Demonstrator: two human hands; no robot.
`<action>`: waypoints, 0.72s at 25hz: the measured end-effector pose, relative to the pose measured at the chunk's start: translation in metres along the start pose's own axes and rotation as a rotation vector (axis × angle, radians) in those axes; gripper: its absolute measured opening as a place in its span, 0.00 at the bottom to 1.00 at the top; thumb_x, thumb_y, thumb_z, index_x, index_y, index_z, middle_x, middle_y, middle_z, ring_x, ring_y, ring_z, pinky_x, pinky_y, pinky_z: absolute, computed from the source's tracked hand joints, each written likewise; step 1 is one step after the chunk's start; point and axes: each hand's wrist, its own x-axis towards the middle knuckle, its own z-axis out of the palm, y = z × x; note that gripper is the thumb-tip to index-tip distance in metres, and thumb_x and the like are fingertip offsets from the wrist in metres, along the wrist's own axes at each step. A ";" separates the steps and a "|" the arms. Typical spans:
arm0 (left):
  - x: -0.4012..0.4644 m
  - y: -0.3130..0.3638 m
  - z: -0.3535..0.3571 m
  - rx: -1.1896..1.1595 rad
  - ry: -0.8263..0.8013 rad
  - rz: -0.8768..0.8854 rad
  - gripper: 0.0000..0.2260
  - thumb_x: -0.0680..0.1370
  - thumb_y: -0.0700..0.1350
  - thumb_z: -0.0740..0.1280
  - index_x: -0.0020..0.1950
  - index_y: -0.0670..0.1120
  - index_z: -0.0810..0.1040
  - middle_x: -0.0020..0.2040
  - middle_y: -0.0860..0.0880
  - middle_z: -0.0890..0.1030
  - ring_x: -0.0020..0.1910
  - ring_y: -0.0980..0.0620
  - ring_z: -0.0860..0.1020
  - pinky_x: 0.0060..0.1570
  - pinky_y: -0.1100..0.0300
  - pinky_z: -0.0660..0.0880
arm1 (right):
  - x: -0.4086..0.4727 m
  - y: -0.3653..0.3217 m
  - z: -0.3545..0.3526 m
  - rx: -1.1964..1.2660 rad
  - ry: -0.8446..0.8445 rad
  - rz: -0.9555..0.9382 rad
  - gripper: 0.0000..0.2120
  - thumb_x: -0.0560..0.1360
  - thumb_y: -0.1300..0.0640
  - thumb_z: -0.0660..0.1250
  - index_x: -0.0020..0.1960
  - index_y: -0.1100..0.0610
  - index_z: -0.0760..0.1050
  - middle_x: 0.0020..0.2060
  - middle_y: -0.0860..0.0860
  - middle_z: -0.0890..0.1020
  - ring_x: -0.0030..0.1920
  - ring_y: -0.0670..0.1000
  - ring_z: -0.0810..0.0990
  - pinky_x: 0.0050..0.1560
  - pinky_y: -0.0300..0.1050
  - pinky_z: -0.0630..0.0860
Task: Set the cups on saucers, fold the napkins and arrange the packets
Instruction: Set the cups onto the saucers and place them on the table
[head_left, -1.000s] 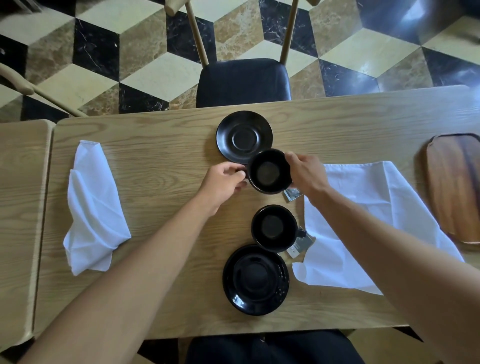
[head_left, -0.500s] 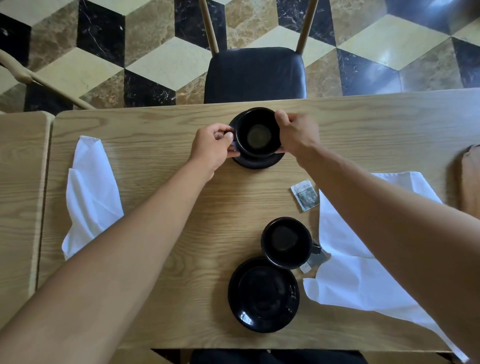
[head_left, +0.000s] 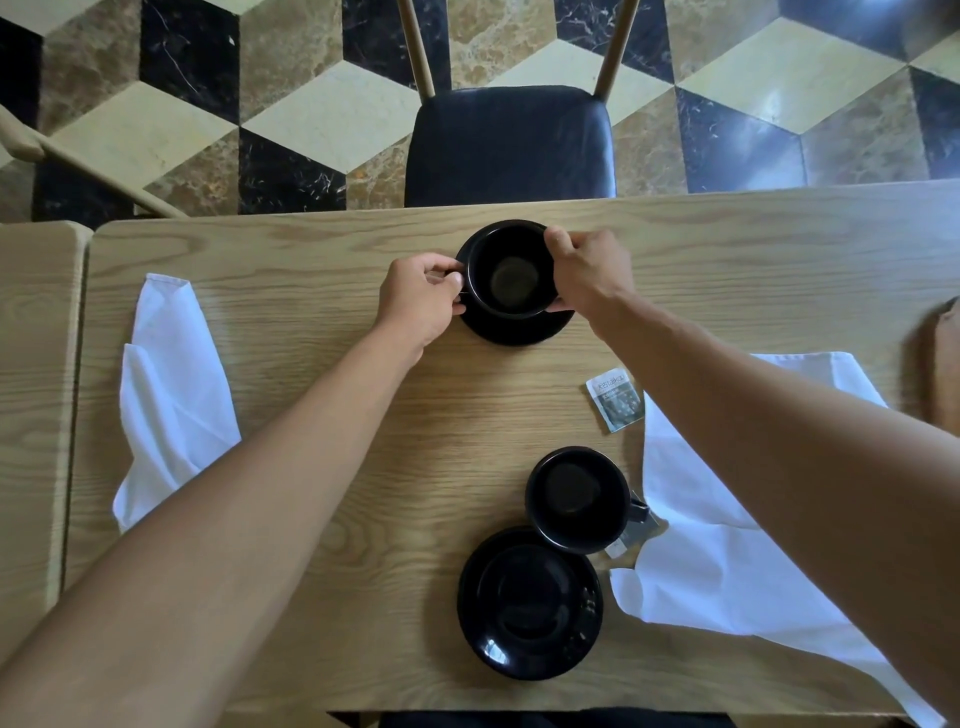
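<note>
Both hands held the far cup (head_left: 511, 270) in a two-sided grip: the left hand (head_left: 418, 301) pinched its handle side, fingers curled and hiding the handle, while the right hand (head_left: 589, 273) curled round the opposite rim. That cup sat over the far saucer (head_left: 514, 330), most of which it covered. Nearer, a second cup (head_left: 576, 499) stood on the table (head_left: 322, 415) just beside an empty saucer (head_left: 530, 603), its handle half hiding one packet (head_left: 636, 535). Another packet (head_left: 615, 397) lay by the right napkin (head_left: 727, 571), partly covered by the forearm. A left napkin (head_left: 171, 395) lay crumpled.
</note>
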 end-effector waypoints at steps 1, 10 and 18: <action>0.000 0.001 0.000 0.007 0.000 -0.001 0.08 0.81 0.36 0.66 0.50 0.48 0.82 0.51 0.43 0.84 0.48 0.48 0.85 0.48 0.54 0.84 | 0.000 0.000 0.000 0.013 -0.005 0.018 0.23 0.82 0.45 0.58 0.46 0.62 0.82 0.33 0.52 0.80 0.29 0.54 0.85 0.38 0.56 0.86; -0.006 -0.002 0.004 0.124 0.020 0.000 0.16 0.82 0.43 0.65 0.69 0.52 0.77 0.55 0.48 0.84 0.55 0.47 0.82 0.58 0.48 0.80 | -0.006 0.004 0.000 0.065 -0.039 0.057 0.30 0.83 0.42 0.53 0.52 0.67 0.80 0.47 0.62 0.85 0.44 0.60 0.87 0.55 0.59 0.82; -0.095 -0.041 -0.004 -0.021 -0.121 -0.216 0.12 0.82 0.32 0.59 0.54 0.43 0.80 0.54 0.39 0.83 0.50 0.46 0.84 0.53 0.51 0.83 | -0.092 0.065 -0.040 -0.116 0.157 -0.044 0.20 0.79 0.49 0.56 0.48 0.63 0.80 0.42 0.58 0.85 0.46 0.60 0.82 0.49 0.54 0.79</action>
